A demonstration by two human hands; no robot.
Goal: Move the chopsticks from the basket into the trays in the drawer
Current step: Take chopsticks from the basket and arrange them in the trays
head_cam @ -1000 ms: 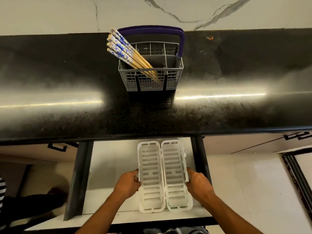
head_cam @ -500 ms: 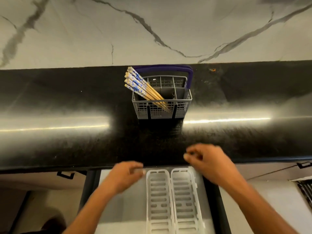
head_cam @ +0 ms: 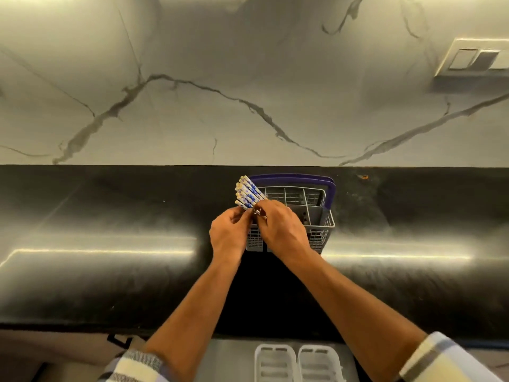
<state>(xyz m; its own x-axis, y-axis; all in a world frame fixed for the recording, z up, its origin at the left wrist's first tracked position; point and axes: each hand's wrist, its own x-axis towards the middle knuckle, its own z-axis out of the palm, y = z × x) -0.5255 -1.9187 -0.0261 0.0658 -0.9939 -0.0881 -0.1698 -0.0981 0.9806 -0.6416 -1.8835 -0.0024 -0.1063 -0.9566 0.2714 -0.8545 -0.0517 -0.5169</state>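
A grey wire basket [head_cam: 321, 224] with a purple handle stands on the black counter near the wall. Several chopsticks [head_cam: 248, 195] with blue-and-white patterned tops lean out of its left side. My left hand [head_cam: 230, 234] and my right hand [head_cam: 281, 227] meet at the basket's front left corner, fingers pinched around the chopstick shafts just below the patterned tops. The lower shafts are hidden behind my hands. Two white slotted trays [head_cam: 298, 363] lie side by side in the open drawer at the bottom edge.
The black counter [head_cam: 110, 271] runs across the whole width, with a marble wall behind it. A switch plate [head_cam: 476, 59] sits on the wall at upper right. The drawer's floor [head_cam: 228, 359] shows left of the trays.
Both hands left the trays in the drawer, rose over the counter and closed on the chopsticks at the basket. The camera tilted up toward the wall.
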